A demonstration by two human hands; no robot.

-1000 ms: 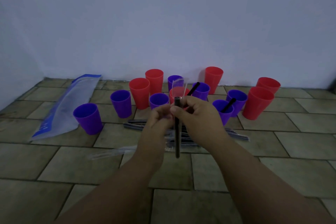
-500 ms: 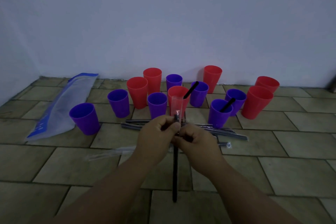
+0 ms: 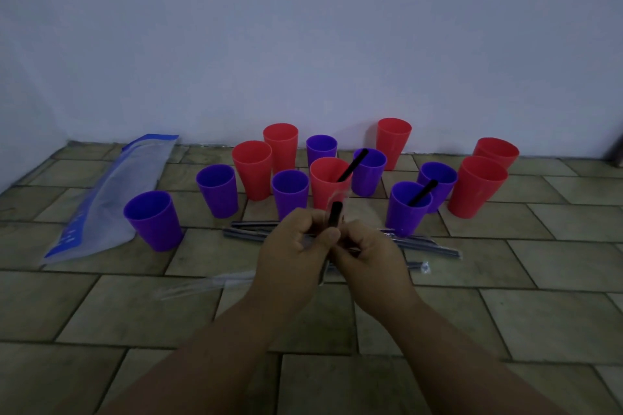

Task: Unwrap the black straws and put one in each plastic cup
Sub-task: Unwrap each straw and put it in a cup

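Observation:
My left hand point(image 3: 296, 246) and my right hand point(image 3: 367, 256) meet over the floor, both pinching one black straw point(image 3: 336, 214) held upright. Its dark top sticks out above my fingers. A clear wrapper point(image 3: 337, 195) stands loose above that tip. Several red and purple plastic cups stand beyond my hands. One red cup point(image 3: 325, 189) has a black straw point(image 3: 352, 165) leaning in it, and so does a purple cup point(image 3: 404, 212) to the right. More wrapped straws point(image 3: 249, 229) lie on the tiles under and beside my hands.
A clear and blue plastic bag point(image 3: 111, 199) lies at the left by the wall. An empty clear wrapper point(image 3: 202, 286) lies on the tiles left of my left wrist. A pale wall closes the back of the tiled floor point(image 3: 505, 323).
My hands have dropped a little towards the floor. The long stretch of straw that hung below them half a second ago no longer shows; its black tip now pokes out above my fingers.

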